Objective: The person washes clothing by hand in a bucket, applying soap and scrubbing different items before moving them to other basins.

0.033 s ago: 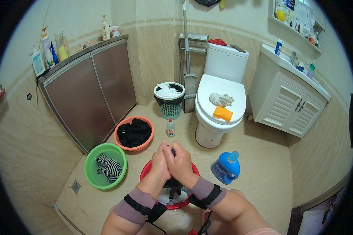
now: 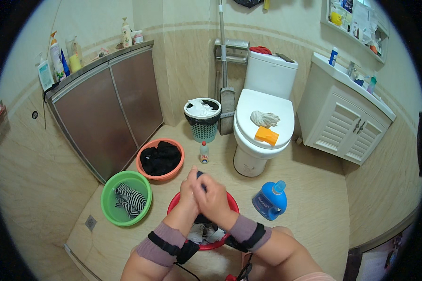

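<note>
Both hands are pressed together over a red basin (image 2: 234,203) in the lower middle. My left hand (image 2: 188,191) and my right hand (image 2: 214,196) are closed around a dark wet-looking cloth (image 2: 199,174). A dark blue bit of it sticks out at the top between my fingers, and the rest is hidden by my palms. Below my wrists, white and dark laundry (image 2: 199,232) lies in the basin. A blue detergent bottle (image 2: 270,201) stands to the right of the basin. Beyond my hands is a small clear bottle with a red cap (image 2: 204,153).
At left stand a green basin (image 2: 109,217) with striped cloth (image 2: 130,199) and an orange basin (image 2: 160,177) with black clothes. A bin (image 2: 204,129) stands near the toilet (image 2: 264,107), whose lid bears a rag and an orange packet (image 2: 266,136). A sink cabinet (image 2: 333,117) is at right.
My right hand has turned and slid a little against the left, with its fingers curled differently. More of the dark cloth shows at the top. The basins and bottles stay where they were.
</note>
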A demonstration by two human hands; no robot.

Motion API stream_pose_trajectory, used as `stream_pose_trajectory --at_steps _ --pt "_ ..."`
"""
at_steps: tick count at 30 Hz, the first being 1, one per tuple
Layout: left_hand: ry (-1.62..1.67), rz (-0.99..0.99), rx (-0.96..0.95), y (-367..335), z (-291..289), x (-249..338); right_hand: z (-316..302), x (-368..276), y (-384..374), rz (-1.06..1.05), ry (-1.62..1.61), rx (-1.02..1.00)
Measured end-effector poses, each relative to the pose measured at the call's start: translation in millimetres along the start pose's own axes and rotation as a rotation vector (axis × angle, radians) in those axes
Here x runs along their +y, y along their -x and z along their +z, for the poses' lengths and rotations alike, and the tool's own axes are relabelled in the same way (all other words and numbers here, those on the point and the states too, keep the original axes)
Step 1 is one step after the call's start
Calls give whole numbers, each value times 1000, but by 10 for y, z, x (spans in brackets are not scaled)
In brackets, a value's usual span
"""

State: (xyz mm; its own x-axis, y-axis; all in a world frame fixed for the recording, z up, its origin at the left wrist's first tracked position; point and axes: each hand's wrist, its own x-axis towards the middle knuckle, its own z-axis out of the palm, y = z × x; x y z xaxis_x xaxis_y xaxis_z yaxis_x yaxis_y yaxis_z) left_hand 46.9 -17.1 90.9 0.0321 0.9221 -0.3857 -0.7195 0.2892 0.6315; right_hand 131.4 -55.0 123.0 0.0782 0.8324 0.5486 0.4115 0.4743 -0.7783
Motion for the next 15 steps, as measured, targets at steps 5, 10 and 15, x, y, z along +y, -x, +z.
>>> stream_pose_trajectory --at_steps 5,10,15 --pt "-10 -85 -39 105 273 -179 -138 337 -165 -24 150 6" --pt "16 -40 -112 128 155 -63 -54 103 -64 -64 159 -44" --pt "30 -71 -62 137 194 -1 -80 85 -33 -123 168 -68"
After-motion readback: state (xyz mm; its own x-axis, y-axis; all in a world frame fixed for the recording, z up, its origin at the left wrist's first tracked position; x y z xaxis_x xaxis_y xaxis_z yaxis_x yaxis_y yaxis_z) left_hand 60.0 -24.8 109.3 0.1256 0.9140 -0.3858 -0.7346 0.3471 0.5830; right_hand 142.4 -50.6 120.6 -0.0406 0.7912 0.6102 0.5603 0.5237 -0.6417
